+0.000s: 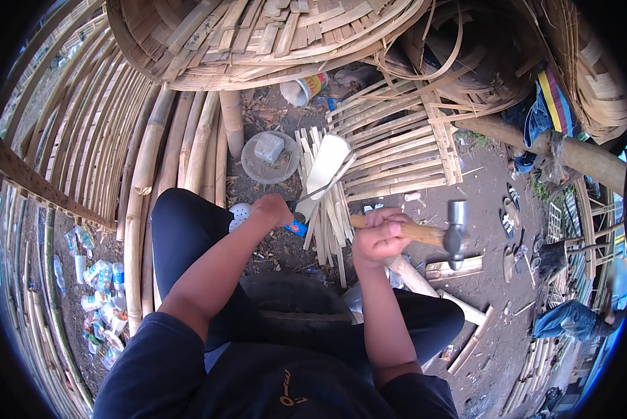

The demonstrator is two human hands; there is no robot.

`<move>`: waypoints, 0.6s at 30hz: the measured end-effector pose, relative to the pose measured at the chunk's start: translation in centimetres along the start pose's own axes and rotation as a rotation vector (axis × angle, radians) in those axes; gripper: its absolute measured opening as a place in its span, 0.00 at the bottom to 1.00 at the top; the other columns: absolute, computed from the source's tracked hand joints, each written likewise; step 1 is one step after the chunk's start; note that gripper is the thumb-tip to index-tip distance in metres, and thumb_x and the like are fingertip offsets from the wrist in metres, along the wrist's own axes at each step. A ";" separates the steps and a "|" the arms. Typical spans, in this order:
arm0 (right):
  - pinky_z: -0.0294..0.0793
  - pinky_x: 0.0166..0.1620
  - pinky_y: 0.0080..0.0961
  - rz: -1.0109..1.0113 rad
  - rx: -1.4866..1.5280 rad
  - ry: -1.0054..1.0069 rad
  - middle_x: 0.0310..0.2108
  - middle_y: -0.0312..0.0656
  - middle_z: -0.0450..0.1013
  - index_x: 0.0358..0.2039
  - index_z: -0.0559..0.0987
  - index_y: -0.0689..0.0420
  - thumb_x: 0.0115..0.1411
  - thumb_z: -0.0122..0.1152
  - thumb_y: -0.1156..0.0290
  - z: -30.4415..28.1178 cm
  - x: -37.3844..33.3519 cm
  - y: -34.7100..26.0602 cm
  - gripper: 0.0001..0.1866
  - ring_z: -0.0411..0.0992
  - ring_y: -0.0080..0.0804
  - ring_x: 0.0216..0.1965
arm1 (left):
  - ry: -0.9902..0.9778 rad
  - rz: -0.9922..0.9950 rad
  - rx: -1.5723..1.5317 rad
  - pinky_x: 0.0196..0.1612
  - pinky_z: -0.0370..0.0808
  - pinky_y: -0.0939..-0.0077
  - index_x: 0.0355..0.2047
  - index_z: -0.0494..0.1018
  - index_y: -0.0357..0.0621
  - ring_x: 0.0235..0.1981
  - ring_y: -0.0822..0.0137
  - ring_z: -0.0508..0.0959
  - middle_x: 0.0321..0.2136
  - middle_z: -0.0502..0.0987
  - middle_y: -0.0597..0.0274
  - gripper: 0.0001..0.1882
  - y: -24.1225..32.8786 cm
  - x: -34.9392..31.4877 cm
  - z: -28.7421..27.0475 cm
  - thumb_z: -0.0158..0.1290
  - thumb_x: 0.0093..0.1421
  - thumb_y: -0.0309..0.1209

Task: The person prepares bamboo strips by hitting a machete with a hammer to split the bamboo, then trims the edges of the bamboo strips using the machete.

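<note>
My left hand (270,210) is closed around the handle of a knife, whose dark narrow blade (320,192) points away to the right. The blade crosses a wide pale piece of split bamboo (329,157); whether it has bitten into it I cannot tell. Under that piece lies a bundle of thin bamboo strips (327,227). My right hand (382,237) grips a hammer by its wooden handle (421,233), and the rounded metal head (456,235) sticks out to the right. The hammer is slightly blurred and held above the ground, apart from the knife.
A round clear dish (248,166) holding a grey stone block (269,147) stands beyond my left hand. A bamboo slat panel (397,143) lies ahead, below large woven baskets (271,56). Bamboo poles (146,181) line the left, near plastic bottles (104,276). Sandals (510,216) lie at right.
</note>
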State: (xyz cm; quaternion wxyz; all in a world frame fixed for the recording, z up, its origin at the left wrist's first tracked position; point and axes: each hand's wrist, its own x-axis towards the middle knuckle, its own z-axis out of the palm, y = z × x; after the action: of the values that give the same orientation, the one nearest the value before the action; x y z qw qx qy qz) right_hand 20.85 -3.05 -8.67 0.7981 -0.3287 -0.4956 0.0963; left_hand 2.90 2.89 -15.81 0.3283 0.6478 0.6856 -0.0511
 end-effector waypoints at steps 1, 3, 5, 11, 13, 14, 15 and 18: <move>0.65 0.19 0.32 0.178 -0.460 -0.235 0.17 0.47 0.62 0.28 0.61 0.62 0.65 0.46 0.65 -1.9 -3.7 1.6 0.14 0.63 0.40 0.16 | 0.007 0.006 -0.001 0.49 0.74 0.63 0.34 0.78 0.33 0.45 0.49 0.78 0.38 0.77 0.39 0.18 -0.1 0.0 0.3 0.53 0.46 0.35; 0.68 0.24 0.47 0.410 -0.978 -0.678 0.17 0.58 0.68 0.30 0.66 0.65 0.63 0.49 0.69 -4.3 -8.4 3.0 0.11 0.70 0.60 0.22 | -0.091 -0.014 -0.008 0.50 0.73 0.65 0.36 0.78 0.34 0.47 0.50 0.77 0.41 0.77 0.41 0.19 -0.5 -0.5 0.4 0.52 0.46 0.34; 0.68 0.25 0.48 0.503 -0.948 -0.708 0.18 0.59 0.69 0.30 0.68 0.65 0.62 0.50 0.70 -3.8 -8.1 2.9 0.10 0.71 0.62 0.23 | -0.068 -0.022 0.011 0.50 0.73 0.65 0.37 0.78 0.35 0.47 0.51 0.77 0.42 0.77 0.42 0.19 -0.5 -0.3 -0.3 0.52 0.47 0.33; 0.59 0.19 0.24 0.184 -0.546 -0.254 0.15 0.36 0.63 0.28 0.67 0.61 0.64 0.50 0.68 0.6 5.3 -5.4 0.11 0.61 0.21 0.15 | -0.021 -0.040 0.002 0.49 0.74 0.65 0.36 0.78 0.35 0.47 0.50 0.77 0.41 0.77 0.43 0.18 -2.1 0.2 1.1 0.52 0.47 0.33; 0.56 0.20 0.14 0.119 -0.183 -0.140 0.18 0.33 0.59 0.30 0.62 0.60 0.67 0.46 0.64 1.8 7.8 -6.4 0.13 0.55 0.16 0.16 | -0.019 -0.053 -0.005 0.49 0.74 0.65 0.36 0.78 0.35 0.47 0.50 0.77 0.41 0.77 0.42 0.18 -2.4 0.2 1.1 0.52 0.47 0.33; 0.56 0.19 0.14 0.044 -0.110 -0.114 0.17 0.35 0.58 0.30 0.60 0.59 0.68 0.44 0.64 2.1 8.1 -6.6 0.13 0.53 0.17 0.16 | -0.019 -0.040 -0.004 0.49 0.73 0.65 0.36 0.78 0.35 0.46 0.50 0.77 0.41 0.77 0.42 0.18 -2.2 0.3 1.0 0.52 0.47 0.33; 0.56 0.19 0.15 -0.004 -0.065 -0.034 0.18 0.34 0.57 0.29 0.59 0.58 0.68 0.43 0.61 2.3 7.5 -6.1 0.15 0.52 0.17 0.16 | -0.019 -0.030 0.003 0.49 0.73 0.65 0.36 0.78 0.35 0.46 0.50 0.77 0.41 0.77 0.42 0.18 -1.9 0.3 1.0 0.52 0.47 0.33; 0.62 0.19 0.26 0.021 0.032 0.077 0.16 0.41 0.60 0.31 0.60 0.59 0.67 0.43 0.61 0.6 -0.2 -0.6 0.14 0.57 0.30 0.13 | -0.004 -0.001 0.022 0.49 0.74 0.65 0.36 0.78 0.34 0.46 0.50 0.77 0.40 0.78 0.42 0.18 -0.8 0.5 0.9 0.52 0.46 0.34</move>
State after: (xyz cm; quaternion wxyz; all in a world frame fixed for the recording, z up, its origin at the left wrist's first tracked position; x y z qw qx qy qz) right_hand 20.09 -3.31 -8.30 0.8208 -0.3243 -0.4596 0.1000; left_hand 2.49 2.74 -17.03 0.3227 0.6508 0.6846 -0.0602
